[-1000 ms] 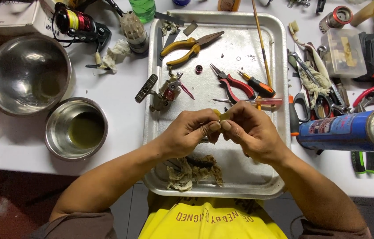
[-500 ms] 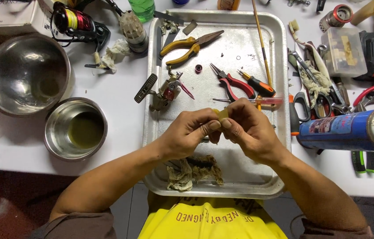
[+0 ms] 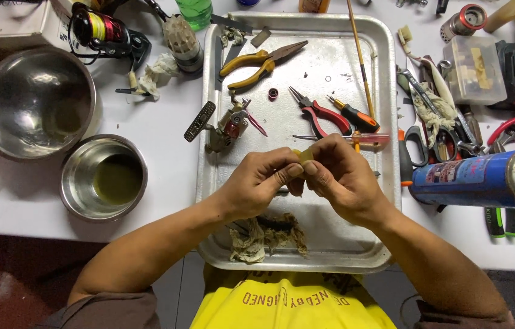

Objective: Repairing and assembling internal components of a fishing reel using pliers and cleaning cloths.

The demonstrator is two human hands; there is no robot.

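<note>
Here my left hand (image 3: 263, 180) and right hand (image 3: 337, 173) both pinch one small yellowish part (image 3: 304, 156) above the metal tray (image 3: 330, 61).

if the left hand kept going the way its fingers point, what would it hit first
The left hand points right, so it would meet the right hand almost at once; both pinch a small yellowish piece between their fingertips, over the metal tray.
</note>
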